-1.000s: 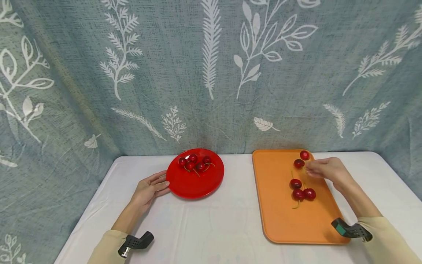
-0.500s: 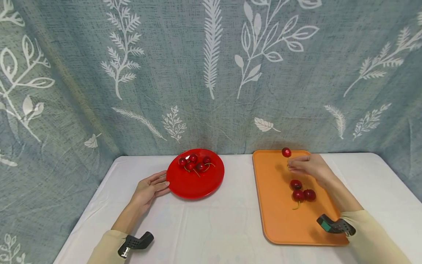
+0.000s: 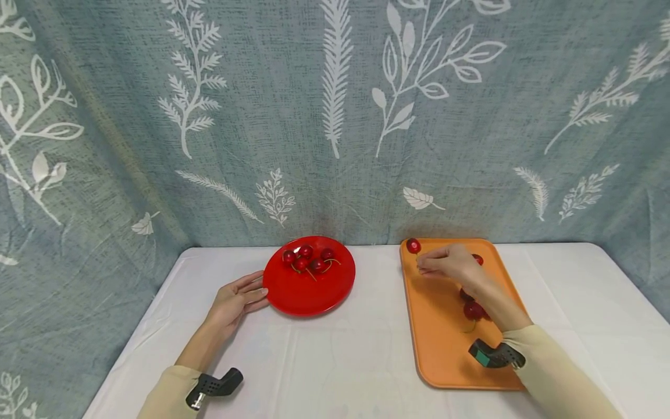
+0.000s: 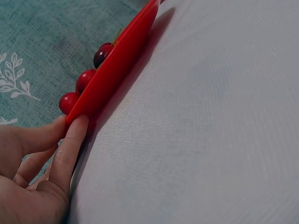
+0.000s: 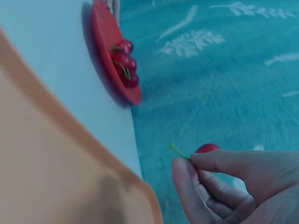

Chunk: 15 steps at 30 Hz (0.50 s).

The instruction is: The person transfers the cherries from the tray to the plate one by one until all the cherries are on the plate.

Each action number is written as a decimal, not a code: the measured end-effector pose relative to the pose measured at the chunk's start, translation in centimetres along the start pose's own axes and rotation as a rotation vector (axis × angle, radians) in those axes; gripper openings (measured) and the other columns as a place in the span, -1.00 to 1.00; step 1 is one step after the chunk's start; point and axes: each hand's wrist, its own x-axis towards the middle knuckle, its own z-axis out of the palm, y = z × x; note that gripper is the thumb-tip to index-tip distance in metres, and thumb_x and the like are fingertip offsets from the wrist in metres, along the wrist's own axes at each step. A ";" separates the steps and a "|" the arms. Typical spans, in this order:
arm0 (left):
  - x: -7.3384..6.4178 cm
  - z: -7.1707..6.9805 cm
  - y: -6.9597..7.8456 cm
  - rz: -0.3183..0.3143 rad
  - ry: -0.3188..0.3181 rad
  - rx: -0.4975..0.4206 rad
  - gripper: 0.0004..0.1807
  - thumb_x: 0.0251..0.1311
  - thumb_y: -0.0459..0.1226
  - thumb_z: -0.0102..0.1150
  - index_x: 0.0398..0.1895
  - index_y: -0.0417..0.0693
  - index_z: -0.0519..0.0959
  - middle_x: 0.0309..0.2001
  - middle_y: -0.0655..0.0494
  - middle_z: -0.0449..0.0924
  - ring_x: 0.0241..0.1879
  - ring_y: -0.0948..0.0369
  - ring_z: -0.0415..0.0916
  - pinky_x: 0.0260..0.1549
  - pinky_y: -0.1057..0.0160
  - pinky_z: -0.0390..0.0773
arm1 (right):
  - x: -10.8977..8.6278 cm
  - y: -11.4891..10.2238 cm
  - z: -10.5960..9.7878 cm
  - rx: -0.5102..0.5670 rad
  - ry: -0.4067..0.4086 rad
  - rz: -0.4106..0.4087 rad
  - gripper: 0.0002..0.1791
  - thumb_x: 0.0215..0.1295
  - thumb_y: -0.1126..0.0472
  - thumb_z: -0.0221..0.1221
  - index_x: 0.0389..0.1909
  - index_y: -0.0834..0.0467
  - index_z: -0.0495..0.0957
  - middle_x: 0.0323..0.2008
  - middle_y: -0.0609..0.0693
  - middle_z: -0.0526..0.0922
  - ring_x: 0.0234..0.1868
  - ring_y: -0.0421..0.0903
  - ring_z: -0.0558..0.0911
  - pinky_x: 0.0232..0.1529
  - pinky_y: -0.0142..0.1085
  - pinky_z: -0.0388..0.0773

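Note:
At the left of the head view, my left hand (image 3: 238, 299) holds the near-left rim of a red plate (image 3: 309, 297). In the left wrist view its thumb and a finger meet at the rim, one on each side. Several red cherries (image 3: 317, 265) with green stems lie toward the plate's back. My right hand (image 3: 454, 266) pinches a cherry (image 3: 413, 245) by its stem between thumb and fingertips, over the back left of an orange tray (image 3: 434, 349). More cherries (image 3: 473, 310) lie on the tray, partly hidden behind the right hand and forearm.
A white cloth (image 3: 356, 361) covers the table, and a strip of it separates plate and tray. Behind the table hangs a grey-green curtain (image 3: 335, 198) with white leaf prints. Each wrist carries a black camera mount (image 3: 497, 354).
My right hand has carried the cherry, held by its stem, from the tray's back right leftward to its back left. The left hand and plate stay nearly still.

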 end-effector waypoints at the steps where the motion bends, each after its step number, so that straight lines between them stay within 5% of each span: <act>1: 0.0 0.0 0.0 0.000 0.001 -0.002 -0.36 0.32 -0.44 0.13 0.44 -0.32 0.19 0.31 -0.26 0.37 -0.14 0.29 0.66 -0.10 0.25 0.65 | 0.3 -0.1 0.4 0.003 -0.012 -0.005 -0.62 0.38 0.32 0.14 0.05 0.57 0.51 -0.10 0.34 0.68 -0.20 -0.07 0.74 -0.01 -0.12 0.64; 15: -0.2 0.3 0.1 0.007 0.007 -0.004 -0.36 0.32 -0.44 0.12 0.44 -0.34 0.19 0.31 -0.28 0.37 -0.14 0.29 0.66 -0.11 0.25 0.65 | 3.3 -1.6 5.2 -0.025 -0.076 -0.015 -0.71 0.26 0.41 0.24 -0.06 0.53 0.60 -0.19 0.25 0.72 -0.34 -0.16 0.73 -0.20 -0.27 0.71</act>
